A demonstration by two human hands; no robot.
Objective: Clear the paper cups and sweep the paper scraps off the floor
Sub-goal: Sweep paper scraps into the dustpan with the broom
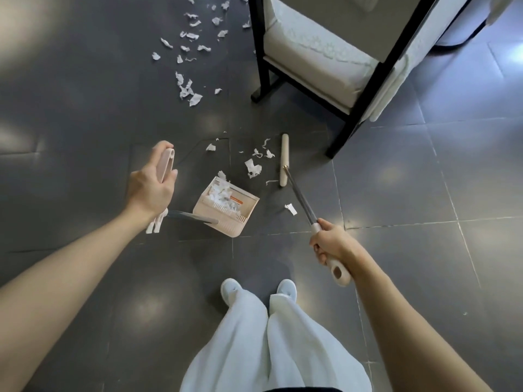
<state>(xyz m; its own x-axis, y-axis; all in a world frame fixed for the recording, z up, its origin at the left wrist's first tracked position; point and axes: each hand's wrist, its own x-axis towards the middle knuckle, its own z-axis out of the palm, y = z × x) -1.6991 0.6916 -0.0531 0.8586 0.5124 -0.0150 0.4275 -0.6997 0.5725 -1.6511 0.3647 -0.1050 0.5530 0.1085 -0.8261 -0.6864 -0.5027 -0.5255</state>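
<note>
Obs. Left hand (152, 185) is wrapped round the pink top of the dustpan handle (167, 162), fingers curled on it. Right hand (331, 244) is clenched on the broom's grip, with the grip's end poking out below the fist.

Dustpan (226, 212) sits on the floor (85, 123) between the two hands and is partly filled with white paper. I cannot tell for certain which edge is its mouth. The broom (284, 159) has its head down on the floor, beyond the pan and to its right.

Scraps (253, 166): a small loose group lies just beside the broom head, between it and the pan, and one piece lies beside the shaft. A larger scatter (189, 89) lies well beyond, near the chair (311, 52) leg. No cups in view.

Handling, my estimate:
- The scraps look like thin, torn, crumpled paper: very light and soft, nothing to break. A fast stroke would likely flick them aside or let them slip under the head, so I'd use short, slow pulls.
- The pan looks like light plastic and could skid when paper is pushed against it. I'd press it down through the handle.
- The broom is stiff and light. A hold lower on the shaft would give finer control.
</note>
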